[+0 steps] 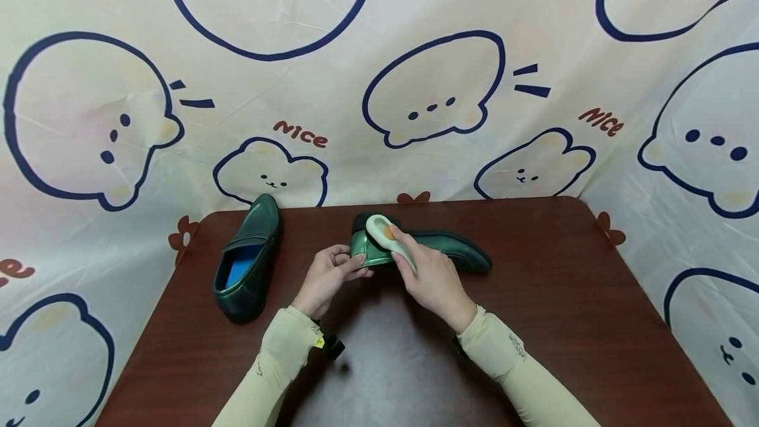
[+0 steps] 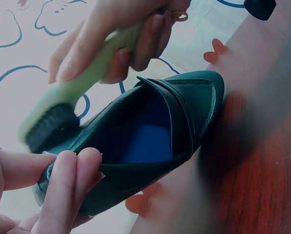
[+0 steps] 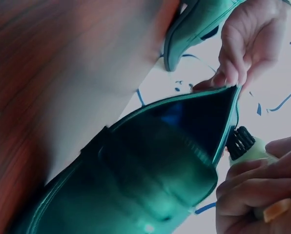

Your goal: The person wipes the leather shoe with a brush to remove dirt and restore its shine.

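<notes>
A dark green loafer (image 1: 435,240) with a blue insole is tipped on its side near the table's far edge, toe to the right. My left hand (image 1: 335,272) pinches its heel rim between thumb and fingers, as the left wrist view shows. In my right hand (image 1: 435,279) is a pale green shoe brush (image 1: 379,229), gripped by its handle. The brush's black bristles (image 2: 52,126) meet the outside of the shoe near the heel. A matching loafer (image 1: 252,262) stands upright on the left of the table, toe pointing away.
The brown wooden table (image 1: 593,321) has a backdrop cloth (image 1: 332,97) with cartoon bears hanging behind and beside it. The second loafer lies to the left of my left hand.
</notes>
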`<state>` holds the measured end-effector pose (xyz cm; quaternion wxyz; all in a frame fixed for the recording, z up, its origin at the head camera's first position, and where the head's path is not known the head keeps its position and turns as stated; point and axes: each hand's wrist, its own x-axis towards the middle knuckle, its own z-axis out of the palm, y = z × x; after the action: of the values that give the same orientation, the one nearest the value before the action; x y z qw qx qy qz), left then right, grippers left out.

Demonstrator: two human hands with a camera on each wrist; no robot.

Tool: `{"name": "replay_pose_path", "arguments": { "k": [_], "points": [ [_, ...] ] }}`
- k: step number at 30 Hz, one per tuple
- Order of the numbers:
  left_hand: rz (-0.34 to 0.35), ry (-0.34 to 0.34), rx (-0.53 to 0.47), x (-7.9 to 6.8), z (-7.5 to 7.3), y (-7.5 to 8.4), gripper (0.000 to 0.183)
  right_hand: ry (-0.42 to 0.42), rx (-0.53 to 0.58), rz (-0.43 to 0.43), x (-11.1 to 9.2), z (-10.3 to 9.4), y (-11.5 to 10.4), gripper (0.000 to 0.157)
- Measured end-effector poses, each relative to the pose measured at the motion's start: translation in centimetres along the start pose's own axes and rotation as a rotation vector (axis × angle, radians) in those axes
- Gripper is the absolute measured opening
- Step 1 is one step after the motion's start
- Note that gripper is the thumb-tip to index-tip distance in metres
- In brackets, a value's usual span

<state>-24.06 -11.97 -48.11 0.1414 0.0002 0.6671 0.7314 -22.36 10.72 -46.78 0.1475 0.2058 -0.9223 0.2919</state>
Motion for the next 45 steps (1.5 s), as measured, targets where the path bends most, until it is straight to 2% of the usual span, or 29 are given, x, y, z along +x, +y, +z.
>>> {"name": "replay_pose_path", "arguments": {
  "k": [10, 13, 16, 20, 25, 29, 37, 45],
  "points": [
    [-0.014, -0.005, -0.005, -0.1, -0.2, 0.0, 0.04, 0.035, -0.064, 0.137, -1.5, -2.3, 4.6, 0.049],
    [-0.011, -0.005, -0.004, -0.2, -0.1, 0.0, 0.041, 0.057, -0.049, 0.168, -1.8, -3.0, 5.3, 0.048],
    [-0.007, -0.004, -0.011, -0.3, 0.0, 0.1, 0.04, 0.051, 0.002, 0.147, -1.8, -3.1, 4.8, 0.048],
    [0.0, -0.009, -0.023, -0.3, 0.2, 0.2, 0.04, 0.027, 0.06, 0.066, -1.3, -2.5, 2.5, 0.049],
    [0.01, -0.01, -0.01, -0.3, 0.4, 0.2, 0.037, -0.008, 0.084, -0.024, -0.3, -1.2, -0.7, 0.049],
    [0.015, 0.001, 0.014, -0.4, 0.5, 0.3, 0.036, -0.024, 0.081, -0.059, 0.5, -0.3, -2.2, 0.05],
    [-0.009, 0.024, 0.048, -0.7, 0.4, 0.3, 0.035, -0.005, 0.02, -0.071, 0.8, 0.6, -2.4, 0.051],
    [-0.013, 0.02, 0.029, -0.9, 0.3, 0.0, 0.036, -0.021, 0.06, -0.022, 0.5, 0.2, -1.3, 0.049]
  ]
}}
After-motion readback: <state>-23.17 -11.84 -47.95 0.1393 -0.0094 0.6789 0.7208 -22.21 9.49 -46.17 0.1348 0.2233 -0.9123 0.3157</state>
